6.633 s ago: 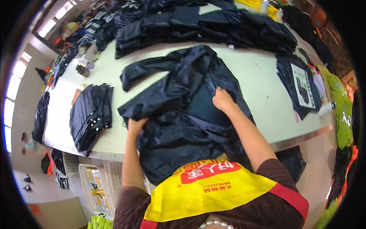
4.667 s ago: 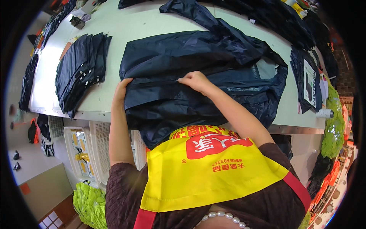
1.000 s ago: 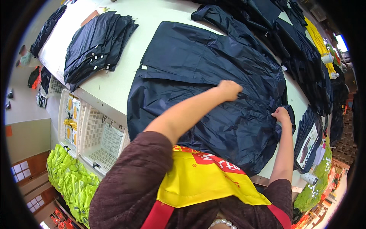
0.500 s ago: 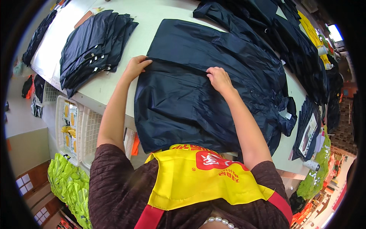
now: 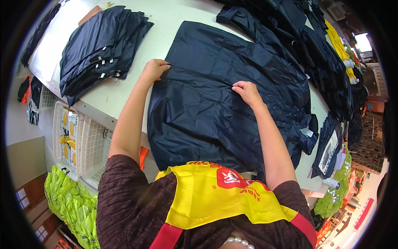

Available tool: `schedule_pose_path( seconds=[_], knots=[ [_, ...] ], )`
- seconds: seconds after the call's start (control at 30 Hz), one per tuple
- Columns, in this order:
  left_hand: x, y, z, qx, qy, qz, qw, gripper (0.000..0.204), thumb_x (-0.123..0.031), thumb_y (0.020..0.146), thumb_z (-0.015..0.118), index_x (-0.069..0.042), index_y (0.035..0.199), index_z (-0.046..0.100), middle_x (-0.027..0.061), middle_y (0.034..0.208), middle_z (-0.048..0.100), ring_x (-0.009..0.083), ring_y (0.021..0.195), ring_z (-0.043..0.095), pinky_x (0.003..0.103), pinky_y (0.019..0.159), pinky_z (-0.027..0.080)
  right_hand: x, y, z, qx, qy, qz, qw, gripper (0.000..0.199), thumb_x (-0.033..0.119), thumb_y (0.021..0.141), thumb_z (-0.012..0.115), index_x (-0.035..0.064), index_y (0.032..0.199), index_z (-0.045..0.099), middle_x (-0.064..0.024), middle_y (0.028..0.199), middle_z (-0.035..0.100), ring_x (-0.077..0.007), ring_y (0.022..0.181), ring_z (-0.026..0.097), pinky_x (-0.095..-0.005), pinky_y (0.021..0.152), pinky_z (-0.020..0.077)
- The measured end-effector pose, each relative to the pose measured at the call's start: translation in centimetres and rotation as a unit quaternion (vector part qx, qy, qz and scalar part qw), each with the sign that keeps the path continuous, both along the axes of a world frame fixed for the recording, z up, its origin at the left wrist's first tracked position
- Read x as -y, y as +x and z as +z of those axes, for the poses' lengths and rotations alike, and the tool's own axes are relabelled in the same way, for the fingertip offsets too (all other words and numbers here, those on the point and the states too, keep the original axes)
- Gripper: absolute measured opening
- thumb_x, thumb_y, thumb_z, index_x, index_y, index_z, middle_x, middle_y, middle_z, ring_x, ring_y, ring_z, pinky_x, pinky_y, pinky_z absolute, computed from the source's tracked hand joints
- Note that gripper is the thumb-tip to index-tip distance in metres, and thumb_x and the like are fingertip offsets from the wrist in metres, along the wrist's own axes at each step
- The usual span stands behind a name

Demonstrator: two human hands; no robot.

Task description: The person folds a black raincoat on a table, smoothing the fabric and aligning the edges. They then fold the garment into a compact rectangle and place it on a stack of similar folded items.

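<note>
A dark navy jacket (image 5: 199,112) of thin, shiny fabric lies spread on the white table (image 5: 166,25) in front of me, its near edge hanging by my apron. My left hand (image 5: 155,69) pinches the jacket's left edge about halfway up. Closer to the middle, my right hand (image 5: 247,92) has thumb and fingertips pressed together on the fabric along its front opening. A crease runs across the jacket between the two hands. Its collar end, with a pale label, lies bunched to the right.
A stack of folded navy garments (image 5: 103,50) with small white tags lies at the left. More dark garments (image 5: 290,33) are heaped at the far right, near packed garments (image 5: 328,149). White plastic baskets (image 5: 93,149) and lime-green garments (image 5: 68,207) are below the table's left side.
My right hand has moved slightly right and toward me, and the fabric between my hands looks flatter. My left hand still pinches the edge. The whole view has shifted a little.
</note>
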State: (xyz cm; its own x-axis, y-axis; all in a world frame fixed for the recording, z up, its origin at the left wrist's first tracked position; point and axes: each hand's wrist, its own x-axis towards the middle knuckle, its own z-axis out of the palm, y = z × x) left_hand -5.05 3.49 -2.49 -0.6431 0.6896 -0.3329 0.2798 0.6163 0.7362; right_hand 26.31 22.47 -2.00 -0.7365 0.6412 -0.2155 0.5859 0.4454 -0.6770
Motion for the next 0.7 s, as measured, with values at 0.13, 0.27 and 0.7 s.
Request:
schedule_pose_path(
  seconds=[0.13,0.27,0.7],
  knots=[
    [-0.8,-0.4,0.6,0.02,-0.022,0.002,1.0,0.02,-0.022,0.077,0.071,-0.006,0.088,0.069,-0.0003,0.061,0.053,0.0092,0.052,0.047,0.024,0.046,0.042,-0.6,0.1,0.1,0.004,-0.073,-0.005,0.997,0.019,0.017,0.077,0.068,0.0033,0.091,0.069,-0.0111,0.082,0.068,-0.02,0.078,0.064,-0.03,0.073,0.0481],
    [-1.0,-1.2,-0.1,0.051,-0.037,0.017,0.998,0.022,-0.022,0.074,0.073,-0.003,0.08,0.066,0.0029,0.061,0.055,0.0128,0.053,0.051,0.027,0.046,0.043,-0.8,-0.4,0.2,0.032,-0.089,-0.005,0.995,0.018,0.015,0.076,0.069,0.0043,0.09,0.069,-0.0089,0.082,0.068,-0.018,0.079,0.063,-0.0291,0.074,0.0477],
    [-3.0,-3.7,-0.7,0.134,-0.152,-0.009,0.979,0.026,-0.024,0.077,0.074,-0.007,0.069,0.056,0.0022,0.052,0.047,0.0142,0.04,0.044,0.03,0.037,0.036,-2.7,-3.3,1.3,0.228,0.006,0.1,0.969,0.023,0.025,0.069,0.077,0.0099,0.085,0.071,-0.0096,0.084,0.069,-0.0241,0.084,0.065,-0.0338,0.076,0.0497]
  ],
)
